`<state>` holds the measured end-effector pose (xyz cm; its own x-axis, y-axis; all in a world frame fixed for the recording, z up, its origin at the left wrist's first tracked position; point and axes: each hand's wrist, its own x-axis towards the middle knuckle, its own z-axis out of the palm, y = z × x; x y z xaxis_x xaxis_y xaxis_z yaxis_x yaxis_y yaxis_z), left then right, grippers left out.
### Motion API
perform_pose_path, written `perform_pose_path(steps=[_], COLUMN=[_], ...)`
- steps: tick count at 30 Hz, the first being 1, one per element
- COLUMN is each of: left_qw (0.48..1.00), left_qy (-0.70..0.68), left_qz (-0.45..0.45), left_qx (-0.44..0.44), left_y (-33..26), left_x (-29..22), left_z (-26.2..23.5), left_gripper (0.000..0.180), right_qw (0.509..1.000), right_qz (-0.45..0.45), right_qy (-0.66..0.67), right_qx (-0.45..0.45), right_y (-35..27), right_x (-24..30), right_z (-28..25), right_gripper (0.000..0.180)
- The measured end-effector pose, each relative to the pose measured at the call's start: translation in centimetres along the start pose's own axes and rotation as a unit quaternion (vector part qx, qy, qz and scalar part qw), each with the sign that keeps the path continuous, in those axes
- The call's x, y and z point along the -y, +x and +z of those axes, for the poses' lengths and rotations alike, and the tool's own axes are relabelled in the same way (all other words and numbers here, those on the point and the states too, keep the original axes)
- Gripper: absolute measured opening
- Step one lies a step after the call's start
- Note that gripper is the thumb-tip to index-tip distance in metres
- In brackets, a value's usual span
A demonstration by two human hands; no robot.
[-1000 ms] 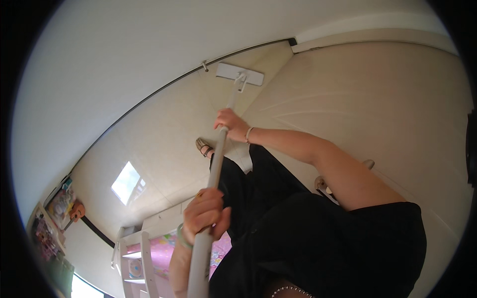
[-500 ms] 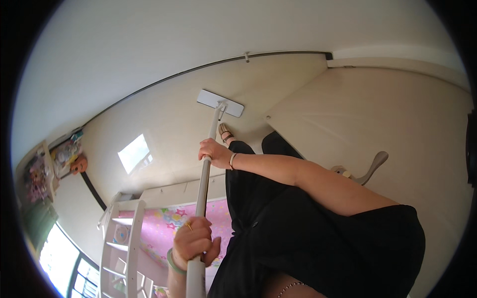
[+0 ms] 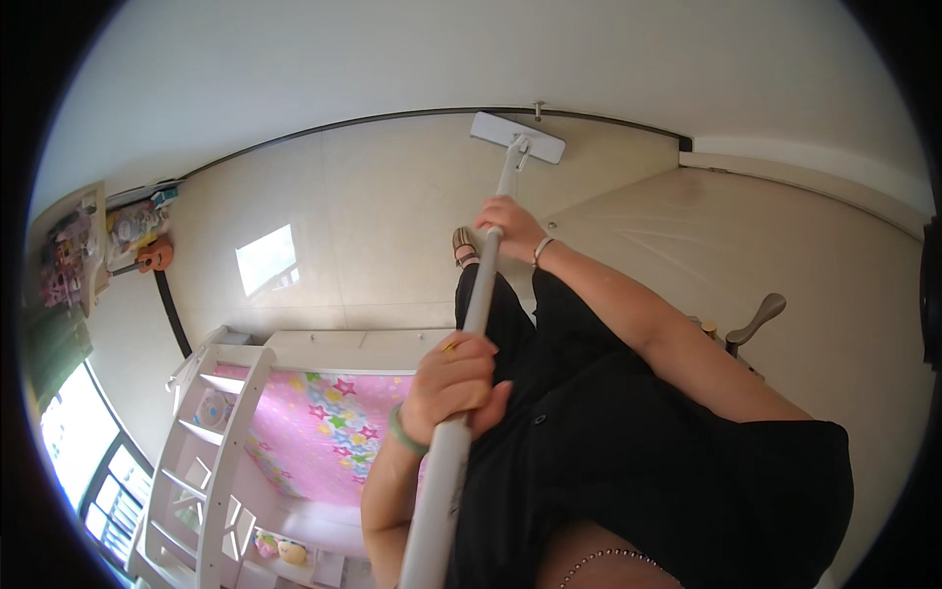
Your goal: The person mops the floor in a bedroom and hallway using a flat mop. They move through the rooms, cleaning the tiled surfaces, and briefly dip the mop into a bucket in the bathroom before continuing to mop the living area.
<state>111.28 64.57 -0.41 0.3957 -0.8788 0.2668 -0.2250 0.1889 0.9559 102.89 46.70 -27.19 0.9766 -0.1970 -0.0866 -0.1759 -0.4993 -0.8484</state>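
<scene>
A white flat mop (image 3: 483, 285) runs from the bottom edge up and away from me. My left hand (image 3: 453, 386), with a ring and a green bangle, is wrapped round the lower part of the pole. Farther along, my right hand (image 3: 510, 228) grips the pole near a joint, its arm reaching in from the right. The rectangular mop head (image 3: 495, 129) lies flat on the pale floor (image 3: 383, 196), close to the dark baseboard at the far wall. Its underside is hidden. My sandalled foot (image 3: 464, 247) stands left of the pole.
A door with a lever handle (image 3: 758, 322) is at the right. A small door stop (image 3: 539, 110) sits by the baseboard. To the left are a white bunk ladder (image 3: 218, 447), a pink bed (image 3: 324, 412), a small guitar (image 3: 155, 257) and shelves of toys (image 3: 74, 255).
The mop head has moved away from me and to the right, close to the far baseboard. Both hands have moved up and right with the pole, still gripping it.
</scene>
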Motion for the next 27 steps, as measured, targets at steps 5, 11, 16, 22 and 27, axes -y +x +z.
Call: perform_pose_path(steps=[5, 11, 16, 22, 27], left_qw=[1.000, 0.999, 0.996, 0.989, 0.984], left_qy=[0.005, -0.002, 0.006, 0.058, 0.072], left_qz=[0.004, -0.033, -0.072, -0.093, -0.090], left_qx=[0.012, -0.018, -0.052, -0.103, -0.135], left_y=[0.7, -0.9, -3.5, -5.7, -7.5], left_x=[3.3, 3.4, 1.8, -1.4, -3.0], left_z=[0.7, -2.1, -3.4, -5.1, -7.4], left_gripper=[0.039, 0.038, 0.040, 0.038, 0.038], right_qw=[0.997, 0.999, 0.996, 0.993, 0.990], right_qz=[0.077, 0.012, -0.050, -0.102, -0.083], right_qy=[-0.002, -0.019, -0.020, 0.057, 0.044], right_qx=[-0.019, 0.047, 0.065, 0.007, 0.108], right_y=[0.1, 3.3, 3.9, 5.9, 7.6], right_x=[-1.8, -3.0, -0.4, 3.0, 6.3], right_z=[-0.6, 2.0, 4.9, 11.3, 13.7], right_gripper=[0.036, 0.017, 0.010, 0.011, 0.010])
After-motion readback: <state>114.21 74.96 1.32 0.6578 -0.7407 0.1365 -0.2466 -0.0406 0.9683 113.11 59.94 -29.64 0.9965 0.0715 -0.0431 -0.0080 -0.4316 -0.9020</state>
